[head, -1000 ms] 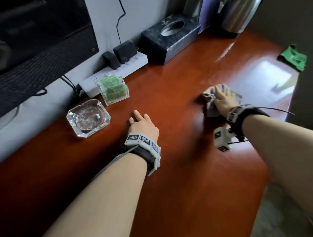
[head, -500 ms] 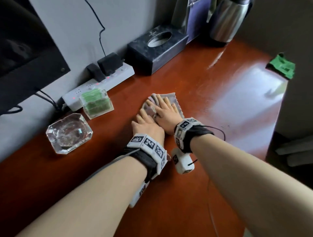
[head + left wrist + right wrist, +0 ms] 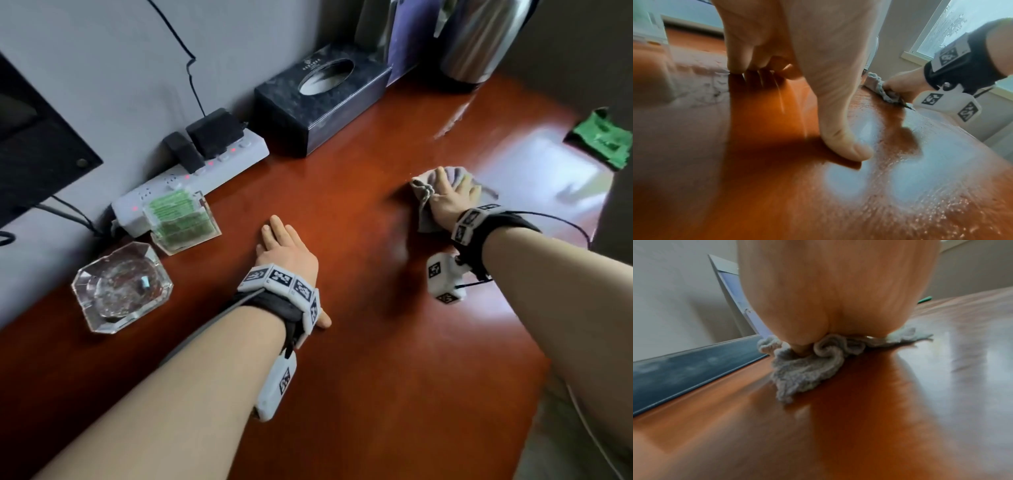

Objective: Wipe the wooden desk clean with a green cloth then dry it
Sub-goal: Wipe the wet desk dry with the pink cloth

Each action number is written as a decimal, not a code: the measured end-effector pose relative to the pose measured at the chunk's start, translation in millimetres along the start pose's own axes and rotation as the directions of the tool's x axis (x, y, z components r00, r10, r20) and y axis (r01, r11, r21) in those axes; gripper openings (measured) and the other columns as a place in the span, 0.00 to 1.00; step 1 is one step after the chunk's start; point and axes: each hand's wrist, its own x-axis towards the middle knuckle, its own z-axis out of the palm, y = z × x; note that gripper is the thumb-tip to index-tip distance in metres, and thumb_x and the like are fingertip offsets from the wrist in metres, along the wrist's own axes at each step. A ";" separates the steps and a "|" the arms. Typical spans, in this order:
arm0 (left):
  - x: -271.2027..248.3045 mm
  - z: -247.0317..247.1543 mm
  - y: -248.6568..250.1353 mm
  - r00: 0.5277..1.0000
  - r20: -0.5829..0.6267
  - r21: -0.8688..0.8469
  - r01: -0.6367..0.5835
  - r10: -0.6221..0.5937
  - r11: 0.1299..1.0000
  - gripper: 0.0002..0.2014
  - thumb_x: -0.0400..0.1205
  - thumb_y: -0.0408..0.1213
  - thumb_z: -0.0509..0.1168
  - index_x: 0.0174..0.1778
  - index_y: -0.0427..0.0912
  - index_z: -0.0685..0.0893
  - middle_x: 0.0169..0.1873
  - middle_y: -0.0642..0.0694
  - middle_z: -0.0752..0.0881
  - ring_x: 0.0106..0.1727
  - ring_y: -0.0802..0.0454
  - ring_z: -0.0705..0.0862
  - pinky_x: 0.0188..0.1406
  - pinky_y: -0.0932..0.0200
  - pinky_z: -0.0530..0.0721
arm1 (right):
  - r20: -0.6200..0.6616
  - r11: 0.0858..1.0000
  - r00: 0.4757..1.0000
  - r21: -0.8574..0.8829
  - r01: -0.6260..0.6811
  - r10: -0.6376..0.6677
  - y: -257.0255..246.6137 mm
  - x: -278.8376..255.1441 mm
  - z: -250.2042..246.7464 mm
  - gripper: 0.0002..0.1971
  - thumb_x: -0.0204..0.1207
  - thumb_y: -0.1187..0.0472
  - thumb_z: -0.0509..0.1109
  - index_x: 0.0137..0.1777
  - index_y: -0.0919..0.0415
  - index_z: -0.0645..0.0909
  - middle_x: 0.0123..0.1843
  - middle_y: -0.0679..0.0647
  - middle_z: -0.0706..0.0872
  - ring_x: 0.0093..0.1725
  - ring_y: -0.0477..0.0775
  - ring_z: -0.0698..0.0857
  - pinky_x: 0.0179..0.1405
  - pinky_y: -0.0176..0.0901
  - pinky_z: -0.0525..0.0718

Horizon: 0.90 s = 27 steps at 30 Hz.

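Note:
My right hand (image 3: 450, 195) lies flat on a crumpled grey cloth (image 3: 423, 216) and presses it onto the glossy reddish wooden desk (image 3: 359, 359), right of centre. The right wrist view shows the palm on the grey cloth (image 3: 807, 369). My left hand (image 3: 284, 250) rests flat on the bare desk near the middle, thumb spread out; in the left wrist view its thumb (image 3: 846, 146) touches the wood. A green cloth (image 3: 603, 137) lies bunched at the far right edge, apart from both hands.
Along the wall stand a black tissue box (image 3: 318, 99), a white power strip (image 3: 191, 174) with plugs, a clear packet of green items (image 3: 178, 219) and a glass ashtray (image 3: 120, 287). A steel kettle (image 3: 479, 37) is at the back. Wet streaks shine near the right edge.
My right hand has slid the grey cloth from beside my left hand back out to the right. The left hand has stayed on the desk.

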 end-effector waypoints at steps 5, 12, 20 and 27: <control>5.3 -3.0 6.7 0.998 0.004 0.005 0.070 -0.070 0.998 0.41 0.88 0.42 0.60 0.84 0.28 0.38 0.83 0.27 0.35 0.86 0.32 0.43 0.80 0.42 0.61 | 0.191 0.956 0.947 -0.095 0.278 -0.257 -73.9 -22.3 16.7 0.32 0.82 0.36 0.52 0.83 0.34 0.43 0.86 0.56 0.34 0.85 0.64 0.37 0.80 0.63 0.38; 8.7 -17.6 16.8 0.985 0.054 -0.038 0.163 -0.161 0.986 0.33 0.90 0.34 0.49 0.85 0.32 0.37 0.84 0.32 0.34 0.86 0.36 0.42 0.78 0.44 0.65 | 0.293 0.833 0.810 -0.073 0.548 -0.508 -53.9 -38.2 20.3 0.34 0.82 0.39 0.56 0.82 0.31 0.41 0.86 0.50 0.34 0.85 0.59 0.36 0.82 0.61 0.39; 4.1 -12.6 11.9 0.995 0.037 0.077 0.084 -0.087 0.993 0.37 0.89 0.36 0.53 0.82 0.25 0.35 0.81 0.23 0.35 0.85 0.28 0.45 0.75 0.44 0.70 | 0.086 0.995 0.996 -0.090 0.042 -0.034 28.5 41.9 -19.1 0.35 0.80 0.36 0.55 0.84 0.37 0.47 0.87 0.58 0.39 0.85 0.65 0.42 0.81 0.65 0.44; 13.7 -11.6 16.0 0.989 0.073 0.070 0.122 -0.127 0.990 0.37 0.88 0.32 0.54 0.83 0.29 0.35 0.81 0.26 0.31 0.85 0.29 0.42 0.77 0.40 0.66 | 0.104 0.994 0.989 -0.010 0.105 -0.103 -71.6 43.2 2.1 0.32 0.81 0.43 0.58 0.83 0.35 0.49 0.86 0.59 0.35 0.84 0.68 0.36 0.80 0.66 0.37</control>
